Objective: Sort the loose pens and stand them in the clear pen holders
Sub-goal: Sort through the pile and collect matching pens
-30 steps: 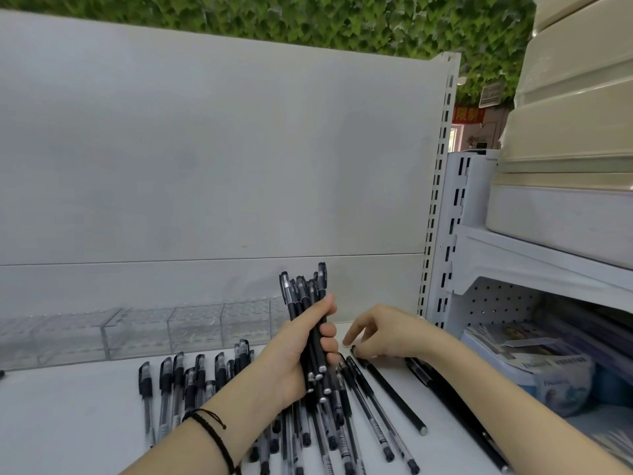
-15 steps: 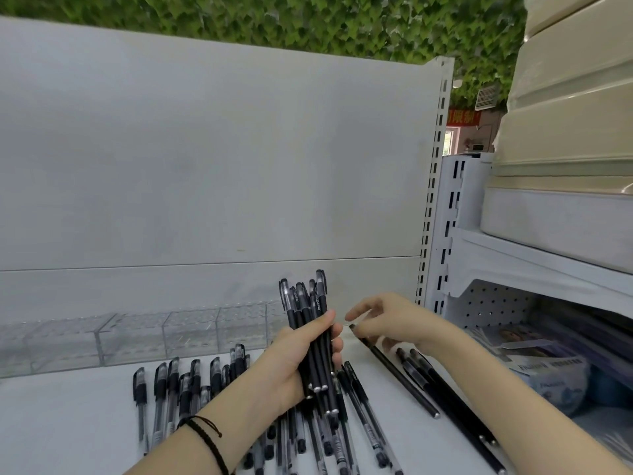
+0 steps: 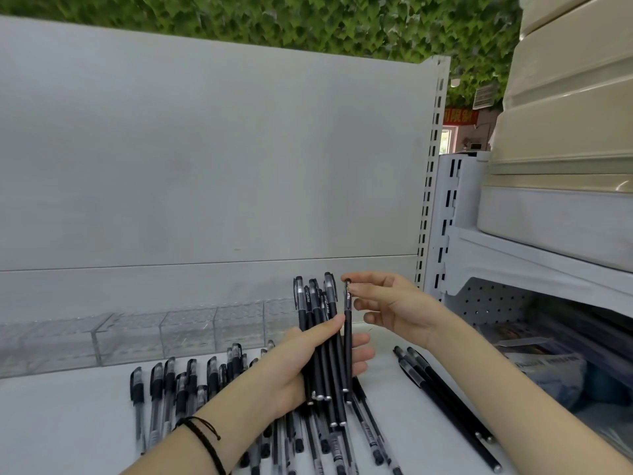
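Note:
My left hand (image 3: pixel 294 368) grips an upright bundle of black pens (image 3: pixel 317 323), caps up, above the shelf. My right hand (image 3: pixel 390 305) pinches the top of one black pen (image 3: pixel 348 341) and holds it upright against the right side of the bundle. Several loose pens with clear barrels (image 3: pixel 185 382) lie in a row on the white shelf (image 3: pixel 68 426) to the left. A few black pens (image 3: pixel 442 399) lie to the right, under my right forearm. Clear pen holders (image 3: pixel 188 329) stand in a row along the back wall.
A white back panel (image 3: pixel 205 166) rises behind the holders. A perforated upright (image 3: pixel 428 214) bounds the shelf on the right. Beyond it, stacked beige bins (image 3: pixel 561 132) sit on a higher shelf, with packaged goods (image 3: pixel 541 365) below.
My right hand lifted one black pen off the shelf, turned it upright and brought it to the bundle in my left hand. The bundle stayed in place.

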{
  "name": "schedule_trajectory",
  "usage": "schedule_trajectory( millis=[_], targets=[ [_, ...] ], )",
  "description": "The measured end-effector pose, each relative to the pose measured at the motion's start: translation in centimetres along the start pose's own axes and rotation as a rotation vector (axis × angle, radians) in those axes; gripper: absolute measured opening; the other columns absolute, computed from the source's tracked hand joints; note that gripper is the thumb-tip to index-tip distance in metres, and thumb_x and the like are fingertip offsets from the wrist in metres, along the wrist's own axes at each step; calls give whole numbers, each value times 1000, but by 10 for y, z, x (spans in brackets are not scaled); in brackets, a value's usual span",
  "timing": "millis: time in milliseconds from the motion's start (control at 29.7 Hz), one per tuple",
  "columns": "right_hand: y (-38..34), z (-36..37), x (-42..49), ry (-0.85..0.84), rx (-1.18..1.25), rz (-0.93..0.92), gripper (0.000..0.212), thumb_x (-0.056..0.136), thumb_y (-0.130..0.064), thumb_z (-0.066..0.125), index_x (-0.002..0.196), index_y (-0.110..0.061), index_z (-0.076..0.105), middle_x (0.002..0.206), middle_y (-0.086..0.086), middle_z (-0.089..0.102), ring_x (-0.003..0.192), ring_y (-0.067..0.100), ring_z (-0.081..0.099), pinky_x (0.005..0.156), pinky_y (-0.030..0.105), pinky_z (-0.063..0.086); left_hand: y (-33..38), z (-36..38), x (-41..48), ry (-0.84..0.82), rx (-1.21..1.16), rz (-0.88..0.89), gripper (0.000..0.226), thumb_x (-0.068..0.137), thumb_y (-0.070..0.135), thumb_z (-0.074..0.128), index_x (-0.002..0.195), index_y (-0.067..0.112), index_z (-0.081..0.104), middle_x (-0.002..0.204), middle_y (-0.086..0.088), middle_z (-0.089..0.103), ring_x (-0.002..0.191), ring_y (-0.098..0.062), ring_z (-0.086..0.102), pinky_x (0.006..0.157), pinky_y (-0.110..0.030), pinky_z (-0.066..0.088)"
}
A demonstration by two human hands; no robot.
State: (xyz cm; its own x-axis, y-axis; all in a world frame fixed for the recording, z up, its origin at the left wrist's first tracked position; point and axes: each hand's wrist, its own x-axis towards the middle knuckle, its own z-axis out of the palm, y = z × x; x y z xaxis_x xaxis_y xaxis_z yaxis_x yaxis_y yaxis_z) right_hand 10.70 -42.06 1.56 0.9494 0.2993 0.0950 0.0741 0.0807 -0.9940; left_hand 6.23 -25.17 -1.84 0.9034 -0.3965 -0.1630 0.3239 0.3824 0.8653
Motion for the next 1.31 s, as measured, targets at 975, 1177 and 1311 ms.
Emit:
schedule_trajectory(
  millis=[975,1177,1311],
  targets=[
    [-2,15,-8,-44,-162,-318,33,78,-22,69,111,-18,68,80,-1,64,69,14,58,57,25,48,3,4,-7,-71,91,149,7,86,14,67,82,10,63,66,-3,56,53,-14,54,52,-26,50],
    [-8,12,-8,-23,-79,-441,32,81,-23,66,113,-18,68,88,4,62,73,13,56,58,24,48,17,21,-3,-65,121,191,12,91,15,63,83,7,59,65,-3,56,53,-15,54,54,-27,52],
    [-13,5,-10,40,-67,-511,33,85,-22,62,117,-20,66,92,2,64,76,12,58,66,28,52,23,32,17,-48,275,328,4,91,10,64,95,10,63,71,-2,63,64,-14,63,68,-30,55]
  ],
)
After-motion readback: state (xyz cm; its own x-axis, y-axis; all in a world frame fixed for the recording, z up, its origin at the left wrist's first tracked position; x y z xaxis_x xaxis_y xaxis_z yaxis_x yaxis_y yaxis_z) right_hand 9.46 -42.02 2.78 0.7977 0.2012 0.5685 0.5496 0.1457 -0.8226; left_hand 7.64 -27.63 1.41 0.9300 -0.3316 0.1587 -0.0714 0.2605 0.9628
